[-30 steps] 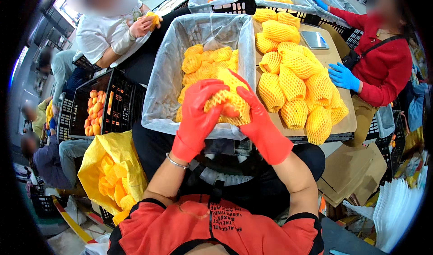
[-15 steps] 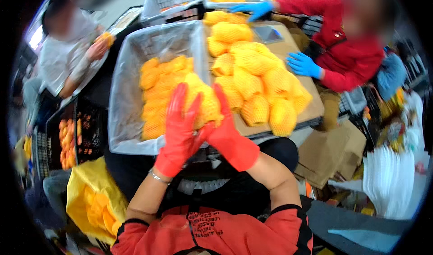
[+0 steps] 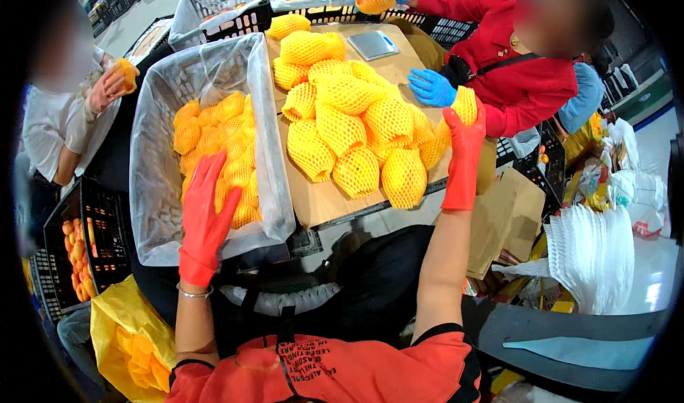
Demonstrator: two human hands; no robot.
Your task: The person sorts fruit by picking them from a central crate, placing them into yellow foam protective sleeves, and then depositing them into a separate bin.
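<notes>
The person's left hand (image 3: pixel 204 218), red-gloved, is over the near side of the bin (image 3: pixel 275 143), holding nothing, its fingers stretched forward and thumb apart; from here I can't tell whether it touches the packed fruit (image 3: pixel 231 106) beneath. The red-gloved right hand (image 3: pixel 464 146) is beyond the right side of the pile (image 3: pixel 360 93), gripping one netted fruit (image 3: pixel 466 104) between thumb and fingers, its top poking out; the soft mesh probably lets the grip be firm without bruising.

The bin stands just left of the pile, both close in front of the body, which I'd say keeps each within easy reach. Its clear liner (image 3: pixel 153 146) likely spares the fruit from hard walls. The pile lies heaped on cardboard (image 3: pixel 317 207), with a scale (image 3: pixel 372 44) set at the far side, perhaps to keep it uncovered.

On the right, a co-worker in red (image 3: pixel 491 39) reaches a blue-gloved hand far over with another netted piece (image 3: pixel 375 0); the other blue glove (image 3: pixel 432 88) is near the cardboard's right edge.
</notes>
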